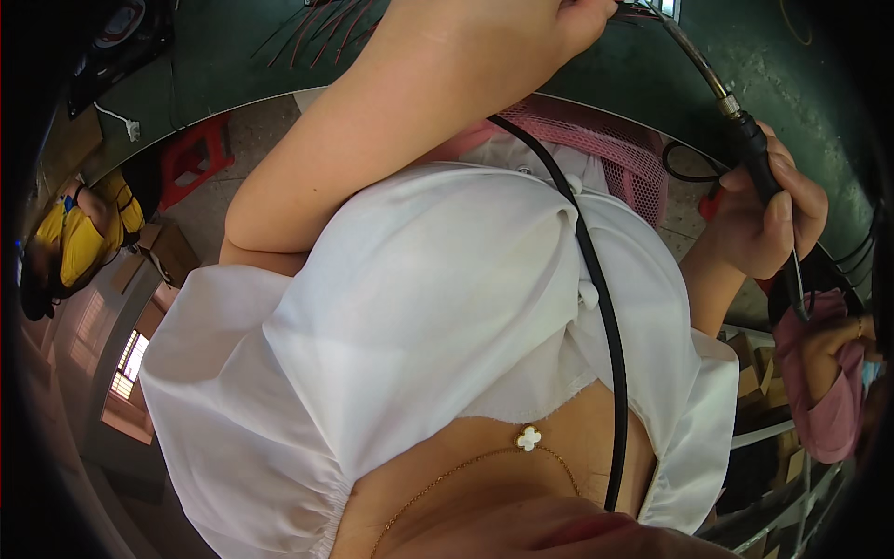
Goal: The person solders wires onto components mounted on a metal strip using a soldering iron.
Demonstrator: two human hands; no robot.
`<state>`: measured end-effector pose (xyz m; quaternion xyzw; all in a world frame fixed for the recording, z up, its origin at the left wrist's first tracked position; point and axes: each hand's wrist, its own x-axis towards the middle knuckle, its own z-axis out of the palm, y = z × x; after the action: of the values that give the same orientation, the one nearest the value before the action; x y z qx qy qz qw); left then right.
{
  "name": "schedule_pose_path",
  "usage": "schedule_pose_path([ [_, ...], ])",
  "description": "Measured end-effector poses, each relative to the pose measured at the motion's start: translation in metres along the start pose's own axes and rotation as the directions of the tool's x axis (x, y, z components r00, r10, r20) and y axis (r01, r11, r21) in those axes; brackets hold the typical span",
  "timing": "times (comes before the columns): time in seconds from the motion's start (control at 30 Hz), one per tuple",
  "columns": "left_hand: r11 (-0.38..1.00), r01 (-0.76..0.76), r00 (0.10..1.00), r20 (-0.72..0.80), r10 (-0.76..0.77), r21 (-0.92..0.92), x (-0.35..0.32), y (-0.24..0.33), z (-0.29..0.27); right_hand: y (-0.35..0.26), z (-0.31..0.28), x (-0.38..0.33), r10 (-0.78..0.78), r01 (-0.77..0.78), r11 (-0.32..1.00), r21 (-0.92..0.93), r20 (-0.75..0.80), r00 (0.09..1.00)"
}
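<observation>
Soldering iron (759,158), black-handled with a metal shaft slanting up to the upper edge of the view, sits gripped in the right hand (768,219), fingers curled tight round the handle above the dark green worktop (810,84). Left hand (494,37) reaches to the top edge right where the iron's tip ends, fingers bunched narrow, though whether they pinch anything I cannot tell, with red wires (317,33) lying just beside it. Black cable (601,307) runs down over the white blouse (419,307), and two other people sit at the far sides.
</observation>
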<state>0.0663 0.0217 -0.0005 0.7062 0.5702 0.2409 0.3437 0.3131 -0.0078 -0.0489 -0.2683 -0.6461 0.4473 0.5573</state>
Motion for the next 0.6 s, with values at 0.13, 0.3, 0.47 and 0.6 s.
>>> schedule_pose_path([
  [0.13,0.992,0.119,0.991,0.060,-0.116,-0.049,-0.006,0.012,-0.011,-0.003,-0.002,-0.003,0.025,-0.024,1.000,0.017,-0.063,0.998],
  [0.3,0.990,0.098,0.994,-0.067,-0.091,0.100,-0.021,0.016,-0.021,-0.012,-0.022,-0.008,0.012,-0.012,1.000,-0.005,-0.058,0.998],
  [0.47,0.937,0.272,0.933,-0.178,-0.313,-0.221,-0.021,0.021,-0.028,-0.013,-0.032,-0.009,0.021,-0.020,1.000,0.009,-0.074,0.997],
  [0.6,0.981,0.179,0.983,-0.032,-0.182,-0.080,-0.009,0.030,-0.020,-0.008,-0.020,-0.006,0.019,-0.020,1.000,-0.010,-0.058,0.998],
])
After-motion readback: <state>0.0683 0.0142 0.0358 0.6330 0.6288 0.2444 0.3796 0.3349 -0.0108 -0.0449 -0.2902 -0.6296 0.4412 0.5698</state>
